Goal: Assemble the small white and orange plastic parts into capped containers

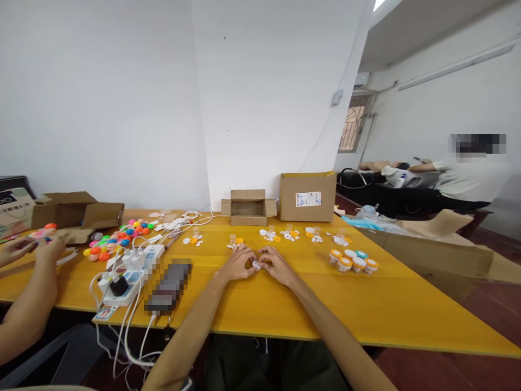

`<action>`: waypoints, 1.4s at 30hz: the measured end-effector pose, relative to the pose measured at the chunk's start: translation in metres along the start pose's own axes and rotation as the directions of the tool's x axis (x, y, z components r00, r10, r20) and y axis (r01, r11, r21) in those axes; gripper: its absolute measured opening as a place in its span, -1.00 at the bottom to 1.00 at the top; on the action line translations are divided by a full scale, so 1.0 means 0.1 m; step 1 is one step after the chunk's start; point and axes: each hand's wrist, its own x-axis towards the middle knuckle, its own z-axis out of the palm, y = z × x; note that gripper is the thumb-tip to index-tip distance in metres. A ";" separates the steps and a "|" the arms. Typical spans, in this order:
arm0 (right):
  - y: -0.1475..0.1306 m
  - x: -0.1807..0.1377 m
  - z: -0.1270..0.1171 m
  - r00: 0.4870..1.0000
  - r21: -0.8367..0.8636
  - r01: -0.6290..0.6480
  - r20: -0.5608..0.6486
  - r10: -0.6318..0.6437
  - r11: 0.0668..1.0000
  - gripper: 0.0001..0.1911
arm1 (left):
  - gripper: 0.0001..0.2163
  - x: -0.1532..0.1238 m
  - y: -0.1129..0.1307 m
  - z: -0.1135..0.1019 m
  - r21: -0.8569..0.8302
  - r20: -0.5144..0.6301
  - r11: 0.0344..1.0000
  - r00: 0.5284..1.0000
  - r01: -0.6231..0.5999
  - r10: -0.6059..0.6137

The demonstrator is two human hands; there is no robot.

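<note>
Both my hands meet over the middle of the yellow table [285,309]. My left hand [239,263] pinches a small white round plastic part [256,265] from its left side. On the other side, the fingers of my right hand [277,265] close on the same part. Its finer details are too small to make out. Just beyond my hands lie an orange ring [239,240] and a clear cup [232,239]. Farther back are similar small groups of white discs [269,234], orange rings and clear cups. Several capped clear containers [353,262] stand together at the right.
Power strips [136,279] with white cables and a phone [169,287] lie left of my arms. Colourful balls [118,239] are heaped farther left, near a co-worker's hands [46,247]. Cardboard boxes [307,198] stand against the wall. Another person [468,176] sits at the far right.
</note>
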 end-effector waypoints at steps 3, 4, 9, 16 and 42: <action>0.00 0.00 -0.01 1.000 0.002 -0.008 0.007 0.008 1.000 -0.87 | -0.90 0.00 -0.01 0.02 0.006 -0.005 1.000 1.000 0.004 -0.004; -0.01 0.00 -0.01 1.000 0.004 -0.010 0.008 0.010 1.000 -0.87 | -0.90 0.00 -0.01 0.02 0.007 -0.006 1.000 1.000 0.005 -0.005; -0.02 0.00 -0.01 1.000 0.002 -0.004 0.014 0.004 1.000 -0.88 | -0.90 0.00 0.00 0.03 -0.001 -0.004 1.000 1.000 0.010 -0.010; 0.00 -0.01 -0.01 0.999 -0.037 0.037 -0.007 -0.037 0.999 -0.87 | -0.89 0.00 0.00 0.02 0.017 0.009 1.000 1.000 0.020 -0.020; -0.06 -0.03 -0.06 0.982 -0.189 0.178 -0.022 -0.185 0.966 -0.80 | -0.85 0.03 -0.02 -0.06 0.028 0.055 1.000 0.998 -0.007 0.005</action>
